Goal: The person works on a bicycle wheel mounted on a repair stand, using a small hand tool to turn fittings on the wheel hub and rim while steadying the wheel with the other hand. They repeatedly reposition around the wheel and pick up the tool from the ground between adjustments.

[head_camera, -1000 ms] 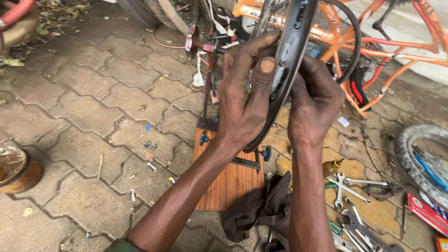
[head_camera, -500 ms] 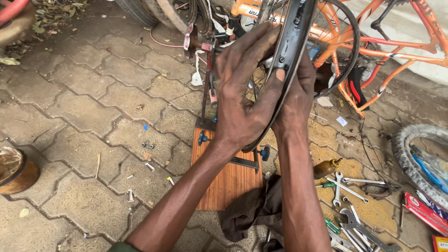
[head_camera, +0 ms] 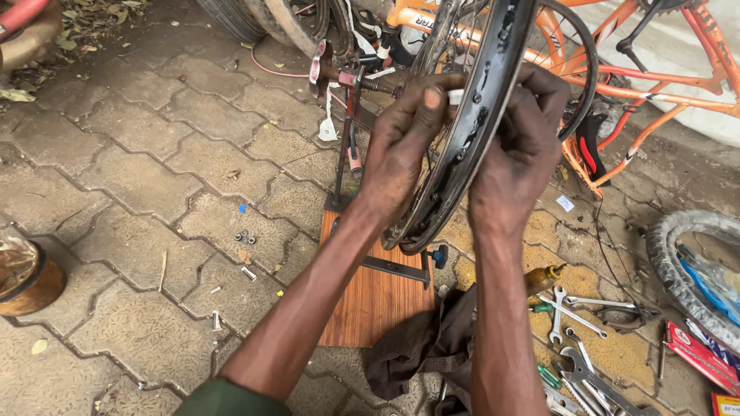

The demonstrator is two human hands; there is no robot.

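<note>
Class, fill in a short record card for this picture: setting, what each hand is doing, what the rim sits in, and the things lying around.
Setting: paved ground outdoors
Left hand: on the near side of the black wheel rim, thumb and fingers pinching something small at its edge
Right hand: on the far side of the rim, fingers curled over it
Mount: rim sits in a stand on a wooden board
Nearby: spanners, dark rag, orange bicycle, loose tyre
</note>
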